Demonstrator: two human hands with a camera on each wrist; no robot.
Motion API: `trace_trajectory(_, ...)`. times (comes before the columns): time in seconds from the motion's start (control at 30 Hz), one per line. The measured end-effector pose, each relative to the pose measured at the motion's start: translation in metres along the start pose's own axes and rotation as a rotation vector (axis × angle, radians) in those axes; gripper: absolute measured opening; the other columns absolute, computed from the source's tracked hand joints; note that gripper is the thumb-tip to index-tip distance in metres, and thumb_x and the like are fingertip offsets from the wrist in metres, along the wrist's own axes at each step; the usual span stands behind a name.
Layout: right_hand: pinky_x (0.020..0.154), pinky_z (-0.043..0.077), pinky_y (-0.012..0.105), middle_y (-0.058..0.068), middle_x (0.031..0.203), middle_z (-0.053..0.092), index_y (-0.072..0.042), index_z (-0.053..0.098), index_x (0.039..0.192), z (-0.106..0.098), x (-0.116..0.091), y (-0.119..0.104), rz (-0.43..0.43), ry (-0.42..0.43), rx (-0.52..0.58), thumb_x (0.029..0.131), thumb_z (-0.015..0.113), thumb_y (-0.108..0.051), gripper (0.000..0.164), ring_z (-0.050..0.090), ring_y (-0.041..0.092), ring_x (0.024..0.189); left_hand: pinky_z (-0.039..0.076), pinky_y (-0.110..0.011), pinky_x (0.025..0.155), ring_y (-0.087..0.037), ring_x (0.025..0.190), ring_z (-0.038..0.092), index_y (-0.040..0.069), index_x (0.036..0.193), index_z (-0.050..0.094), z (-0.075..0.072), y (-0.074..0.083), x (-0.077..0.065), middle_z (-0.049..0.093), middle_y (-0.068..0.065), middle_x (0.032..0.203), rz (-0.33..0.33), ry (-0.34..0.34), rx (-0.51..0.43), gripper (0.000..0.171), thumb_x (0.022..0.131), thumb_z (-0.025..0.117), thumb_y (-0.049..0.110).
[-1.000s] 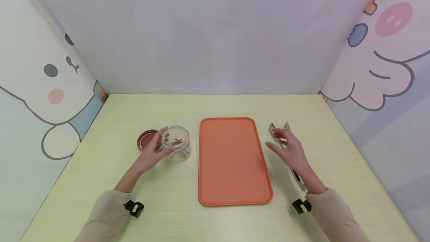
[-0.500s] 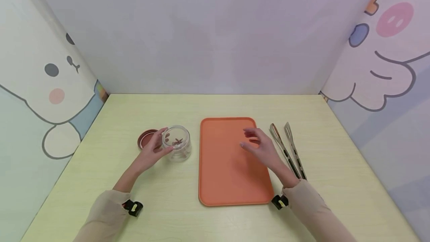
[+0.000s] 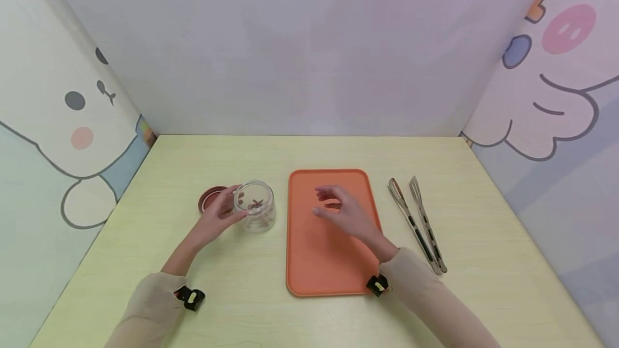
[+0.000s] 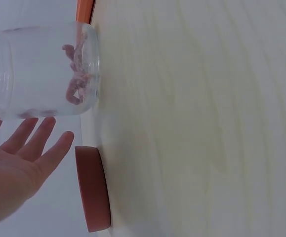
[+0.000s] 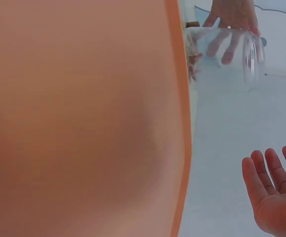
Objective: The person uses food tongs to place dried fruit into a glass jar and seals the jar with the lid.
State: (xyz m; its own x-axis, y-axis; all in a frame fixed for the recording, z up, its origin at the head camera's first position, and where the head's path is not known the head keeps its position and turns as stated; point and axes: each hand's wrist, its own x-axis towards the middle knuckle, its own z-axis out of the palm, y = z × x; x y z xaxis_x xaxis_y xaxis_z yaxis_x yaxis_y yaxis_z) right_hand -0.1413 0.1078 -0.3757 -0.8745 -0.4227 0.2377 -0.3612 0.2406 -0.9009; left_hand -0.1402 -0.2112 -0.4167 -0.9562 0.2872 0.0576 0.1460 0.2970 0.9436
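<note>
A pale green table (image 3: 309, 316) bears an orange tray (image 3: 314, 267), over which the right hand (image 3: 345, 214) hovers with fingers loosely spread, holding nothing. Metal tongs (image 3: 418, 224) lie right of the tray. Left of it, the left hand (image 3: 215, 219) cups a clear glass jar (image 3: 254, 212); its red lid (image 3: 209, 199) lies just beside

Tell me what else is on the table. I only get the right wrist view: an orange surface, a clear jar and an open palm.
Observer: A pair of long metal tongs lies right of the flat orange plastic tray.
Operator: Has the jar a lid?
Observer: A round reddish-brown lid lies off it, left of the clear glass jar.
Operator: Whose fingers are behind the jar?
Observer: The left hand, fingers straight beside the jar's wall.
</note>
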Motion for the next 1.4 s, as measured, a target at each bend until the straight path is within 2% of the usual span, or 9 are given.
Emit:
trace_trajectory(0.3,0.086,0.040,0.048,0.016,0.112,0.050,0.000,0.045,0.122,0.018,0.013,0.003,0.037,-0.054,0.098,0.080,0.065,-0.007,0.047,0.046,0.034,0.106,0.040,-0.037,0.088,-0.038,0.117,0.036,0.009,0.135,0.030,-0.005,-0.004,0.001,0.037,-0.025,0.129,-0.001,-0.013,-0.035,0.059,0.085,0.060,0.015)
trace_trajectory(0.4,0.088,0.039,0.045,0.017,0.117,0.048,-0.001,0.041,0.126,0.026,0.019,0.012,0.045,-0.092,0.122,0.081,0.065,-0.010,0.051,0.045,0.030,0.110,0.041,-0.034,0.087,-0.036,0.116,0.038,0.009,0.134,0.032,-0.006,-0.003,0.001,0.038,-0.025,0.128,0.000,-0.015,-0.028,0.057,0.085,0.060,0.017)
trace_trajectory(0.57,0.090,0.037,0.046,0.022,0.122,0.044,-0.002,0.038,0.128,0.036,0.026,0.011,0.057,-0.137,0.181,0.081,0.065,-0.008,0.055,0.042,0.034,0.112,0.043,-0.028,0.084,-0.035,0.113,0.041,0.008,0.133,0.033,-0.007,-0.004,0.001,0.040,-0.025,0.126,0.017,-0.013,-0.027,0.055,0.085,0.060,0.016)
trace_trajectory(0.83,0.092,0.034,0.046,0.015,0.123,0.043,-0.003,0.035,0.131,0.052,0.038,0.012,0.095,-0.173,0.244,0.080,0.064,-0.004,0.058,0.041,0.034,0.114,0.044,-0.034,0.084,-0.034,0.110,0.044,0.006,0.132,0.035,-0.009,-0.004,0.000,0.044,-0.024,0.123,0.011,0.000,0.016,0.055,0.085,0.060,0.018)
trace_trajectory(0.93,0.092,0.035,0.045,0.016,0.124,0.043,-0.006,0.036,0.131,0.058,0.043,0.020,0.102,-0.178,0.243,0.080,0.065,-0.006,0.059,0.042,0.032,0.113,0.044,-0.031,0.083,-0.034,0.110,0.045,0.006,0.132,0.035,-0.009,-0.004,-0.001,0.044,-0.024,0.122,0.013,-0.001,0.009,0.055,0.085,0.060,0.018)
trace_trajectory(1.13,0.087,0.041,0.032,0.005,0.120,0.046,-0.010,0.037,0.131,0.073,0.053,0.038,0.102,-0.168,0.202,0.078,0.068,-0.013,0.061,0.047,0.020,0.109,0.044,-0.023,0.080,-0.033,0.109,0.046,0.005,0.132,0.035,-0.010,-0.004,-0.002,0.044,-0.023,0.122,0.015,-0.008,-0.016,0.054,0.085,0.060,0.016)
trace_trajectory(1.4,0.082,0.045,0.025,0.002,0.116,0.047,-0.011,0.040,0.129,0.082,0.056,0.040,0.100,-0.154,0.211,0.079,0.068,-0.012,0.057,0.048,0.016,0.106,0.044,-0.024,0.081,-0.033,0.110,0.045,0.006,0.132,0.034,-0.010,-0.004,-0.002,0.043,-0.023,0.124,0.007,-0.010,-0.016,0.055,0.085,0.060,0.015)
